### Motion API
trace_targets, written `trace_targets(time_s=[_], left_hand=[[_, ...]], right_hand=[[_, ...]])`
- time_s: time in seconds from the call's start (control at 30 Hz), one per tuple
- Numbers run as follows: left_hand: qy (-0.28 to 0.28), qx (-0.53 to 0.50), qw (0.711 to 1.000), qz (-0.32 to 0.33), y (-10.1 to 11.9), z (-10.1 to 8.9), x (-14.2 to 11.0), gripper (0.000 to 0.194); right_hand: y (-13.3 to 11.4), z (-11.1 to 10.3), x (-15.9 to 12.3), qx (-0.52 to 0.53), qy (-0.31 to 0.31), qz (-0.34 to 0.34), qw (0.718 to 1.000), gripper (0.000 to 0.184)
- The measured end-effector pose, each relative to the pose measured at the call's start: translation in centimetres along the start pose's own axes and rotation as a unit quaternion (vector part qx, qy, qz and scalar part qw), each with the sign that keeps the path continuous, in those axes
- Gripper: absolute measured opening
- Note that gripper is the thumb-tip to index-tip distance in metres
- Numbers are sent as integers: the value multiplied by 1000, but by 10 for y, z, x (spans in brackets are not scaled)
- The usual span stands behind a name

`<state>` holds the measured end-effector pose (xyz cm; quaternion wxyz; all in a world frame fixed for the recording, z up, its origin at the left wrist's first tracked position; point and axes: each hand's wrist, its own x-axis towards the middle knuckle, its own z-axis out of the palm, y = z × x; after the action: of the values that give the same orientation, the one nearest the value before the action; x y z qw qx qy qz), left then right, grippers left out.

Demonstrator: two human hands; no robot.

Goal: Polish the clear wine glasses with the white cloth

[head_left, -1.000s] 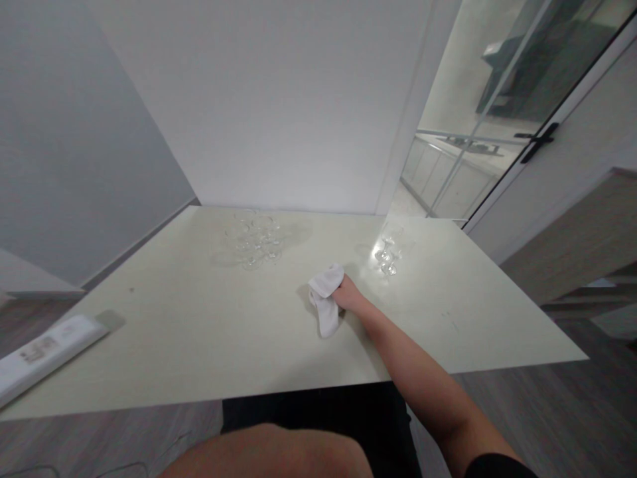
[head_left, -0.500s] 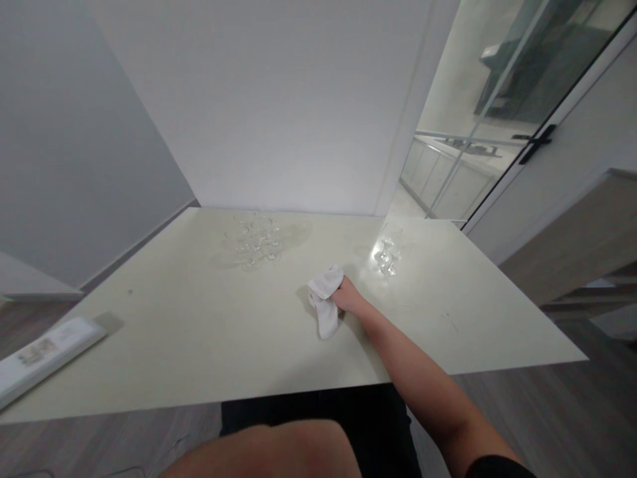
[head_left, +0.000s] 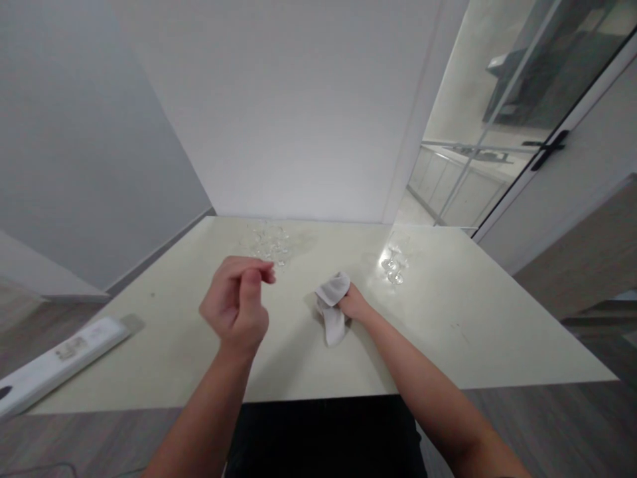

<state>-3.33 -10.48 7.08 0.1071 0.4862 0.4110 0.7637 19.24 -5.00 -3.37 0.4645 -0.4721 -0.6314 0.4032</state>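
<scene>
My right hand (head_left: 354, 304) is closed on a white cloth (head_left: 335, 326), which hangs in loose folds at the middle of the white table (head_left: 428, 345). Raised above the table on the left is my left hand (head_left: 237, 302), its fingers curled in toward the thumb, with nothing visible in them. Just beyond it, partly hidden by the fingers, stand several clear glasses (head_left: 271, 244) in a cluster. A smaller group of clear glasses (head_left: 395, 265) stands to the right, past the cloth. Their exact shape is hard to make out.
A long white box (head_left: 74, 355) with a printed picture lies at the table's left edge. A white wall panel (head_left: 298, 133) rises behind the table. To the right is a door with a black handle (head_left: 550, 149) and glass panes.
My left hand has come up into view over the left of the table, with its fingers curled. The right hand still grips the cloth in about the same spot. The view has shifted slightly.
</scene>
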Motion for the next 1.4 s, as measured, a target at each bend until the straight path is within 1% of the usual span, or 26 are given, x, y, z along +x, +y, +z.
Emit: trace_targets(time_s=[0.07,0.13,0.2,0.23,0.3,0.4,0.5,0.53,0.63,0.67,0.7,0.77,0.83,0.93,1.03,1.07,1.1,1.13,1.17,1.2,1.23,1.27,1.3,1.33,1.37,1.4], left_hand=[[17,-10,999,-42,-31,21,23,12],[54,-19,993,-99,-63,28,34,20],[72,-14,985,-156,-90,24,35,26],[74,-16,982,-171,-100,21,33,28],[66,-19,980,-185,-111,14,29,30],[69,-14,977,-203,-117,12,28,31],[79,22,972,-218,-122,18,32,34],[68,40,972,-220,-124,21,34,42],[6,106,970,-219,-134,31,39,76],[-8,128,969,-212,-138,33,41,82],[-16,147,968,-203,-141,35,43,84],[-21,175,968,-181,-148,38,45,78],[-21,188,968,-165,-154,39,46,68],[-2,174,975,-138,-153,38,44,58],[33,112,991,-57,-138,37,42,56],[35,94,995,-27,-129,37,41,58],[23,87,996,0,-119,38,40,61],[-9,90,996,26,-107,39,39,65],[-69,107,990,65,-95,41,37,67],[-154,136,972,111,-82,45,34,69],[-255,171,939,153,-71,49,30,68],[-355,211,891,189,-60,54,25,67],[-435,251,837,217,-52,59,20,64],[-492,283,789,236,-47,65,14,63],[-527,305,753,249,-44,70,8,62],[-546,311,733,260,-44,74,2,64]], right_hand=[[0,0,0,1,0,-3,1000,17],[0,1,0,6,-1,-3,1000,16],[1,1,0,4,-1,0,1000,15],[1,1,0,2,3,3,1000,15],[2,1,0,-1,14,12,1000,16],[3,1,1,-1,22,18,1000,14],[2,1,2,8,14,17,1000,15],[2,1,2,13,13,16,1000,15],[0,1,2,30,4,21,999,17],[0,1,2,37,5,29,999,18],[0,0,2,44,12,40,998,20],[1,-1,2,58,38,55,996,25],[2,-2,4,80,63,59,993,34],[2,-2,7,166,64,96,979,55],[-2,-2,8,278,64,144,948,75],[-4,-3,7,307,68,144,938,78],[-7,-4,5,333,74,136,930,81],[-9,-5,4,357,77,121,923,82],[-12,-6,2,379,75,101,917,83],[-15,-6,0,397,66,75,912,83],[-18,-7,-1,408,56,48,910,82],[-20,-7,-3,411,48,23,910,80],[-22,-7,-4,409,42,4,912,75],[-23,-7,-4,397,45,-8,917,68],[-23,-7,-4,374,59,-13,925,60],[-23,-8,-4,344,76,-14,936,52]])
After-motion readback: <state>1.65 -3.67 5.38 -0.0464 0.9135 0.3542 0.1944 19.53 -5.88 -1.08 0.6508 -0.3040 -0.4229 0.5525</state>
